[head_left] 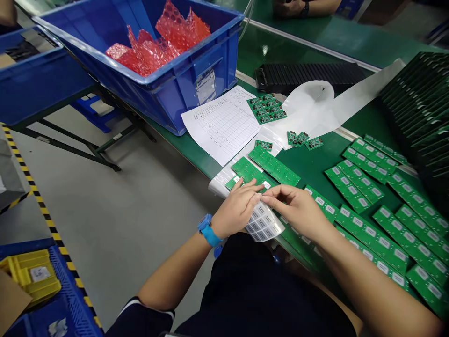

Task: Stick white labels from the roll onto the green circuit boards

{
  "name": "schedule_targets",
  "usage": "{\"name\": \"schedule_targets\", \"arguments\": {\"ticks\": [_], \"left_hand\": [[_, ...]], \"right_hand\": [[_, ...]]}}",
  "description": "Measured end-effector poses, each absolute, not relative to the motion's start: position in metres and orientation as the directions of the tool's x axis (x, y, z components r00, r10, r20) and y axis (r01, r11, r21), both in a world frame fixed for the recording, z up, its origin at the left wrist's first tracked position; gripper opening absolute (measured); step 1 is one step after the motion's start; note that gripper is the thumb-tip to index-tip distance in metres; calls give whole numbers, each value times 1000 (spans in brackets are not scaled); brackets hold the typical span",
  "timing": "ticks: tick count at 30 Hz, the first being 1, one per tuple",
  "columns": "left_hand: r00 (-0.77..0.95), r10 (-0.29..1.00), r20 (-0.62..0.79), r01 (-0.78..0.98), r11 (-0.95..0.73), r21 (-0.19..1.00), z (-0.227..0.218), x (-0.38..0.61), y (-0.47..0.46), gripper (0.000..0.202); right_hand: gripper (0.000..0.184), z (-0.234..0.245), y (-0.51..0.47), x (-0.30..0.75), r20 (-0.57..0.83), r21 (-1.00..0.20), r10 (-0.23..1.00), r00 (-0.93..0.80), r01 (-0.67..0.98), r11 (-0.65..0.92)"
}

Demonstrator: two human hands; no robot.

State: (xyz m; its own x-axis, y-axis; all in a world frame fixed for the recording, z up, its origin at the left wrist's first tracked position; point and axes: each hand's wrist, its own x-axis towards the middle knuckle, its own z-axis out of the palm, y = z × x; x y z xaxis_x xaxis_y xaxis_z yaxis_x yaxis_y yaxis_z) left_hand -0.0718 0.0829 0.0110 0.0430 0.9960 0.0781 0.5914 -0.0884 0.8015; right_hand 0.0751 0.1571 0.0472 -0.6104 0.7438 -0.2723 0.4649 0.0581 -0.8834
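Note:
My left hand (238, 209), with a blue watch on its wrist, holds a curled sheet of printed labels (264, 224) under its thumb. Its other fingers stretch over a green circuit board panel (247, 169), which bears a white label near my fingertips. At the sheet's upper edge, the thumb and forefinger of my right hand (298, 206) are pinched together, close to my left thumb. What lies between them is too small to make out. Another green panel (274, 166) lies just beyond, with no labels visible on it.
Labelled panels (373, 231) spread across the right of the green table. Small boards (266, 108) and a printed form (222, 124) lie further back. A blue bin (217, 70) holds red bubble wrap (154, 51). Black racks (308, 75) stand behind and right. Another person's arm (321, 7) rests at the back.

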Motion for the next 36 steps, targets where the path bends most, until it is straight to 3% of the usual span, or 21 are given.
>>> {"name": "schedule_targets", "arguments": {"ticks": [3,7,14,17,24,27,32,34,36], "left_hand": [[-20,992,126,565,-93,820,8,-71,81,30],[-154,973,173,585,-51,810,3,-74,78,27],[-107,982,155,744,-25,668,-2,-76,79,32],[-101,985,141,764,-15,646,-2,-75,80,33],[-93,987,131,779,-9,627,-1,-76,80,32],[-86,987,138,782,-19,622,-1,-76,80,33],[-69,990,122,790,-20,612,1,-75,82,35],[-64,992,111,789,-18,614,1,-75,82,37],[-63,992,108,783,-18,622,1,-75,82,38]], "right_hand": [[26,47,161,75,-309,-911,720,-622,411,-37],[26,40,188,72,-334,-896,728,-599,441,-48],[19,23,218,39,-432,-626,774,-463,771,112],[20,21,216,32,-433,-539,795,-425,829,149],[23,18,214,33,-423,-457,811,-404,868,194],[23,21,205,30,-342,-344,838,-424,887,308],[23,34,202,33,-46,-62,814,-579,815,576],[25,40,213,36,15,-145,827,-562,817,557],[24,44,225,37,-1,-367,843,-538,784,500]]}}
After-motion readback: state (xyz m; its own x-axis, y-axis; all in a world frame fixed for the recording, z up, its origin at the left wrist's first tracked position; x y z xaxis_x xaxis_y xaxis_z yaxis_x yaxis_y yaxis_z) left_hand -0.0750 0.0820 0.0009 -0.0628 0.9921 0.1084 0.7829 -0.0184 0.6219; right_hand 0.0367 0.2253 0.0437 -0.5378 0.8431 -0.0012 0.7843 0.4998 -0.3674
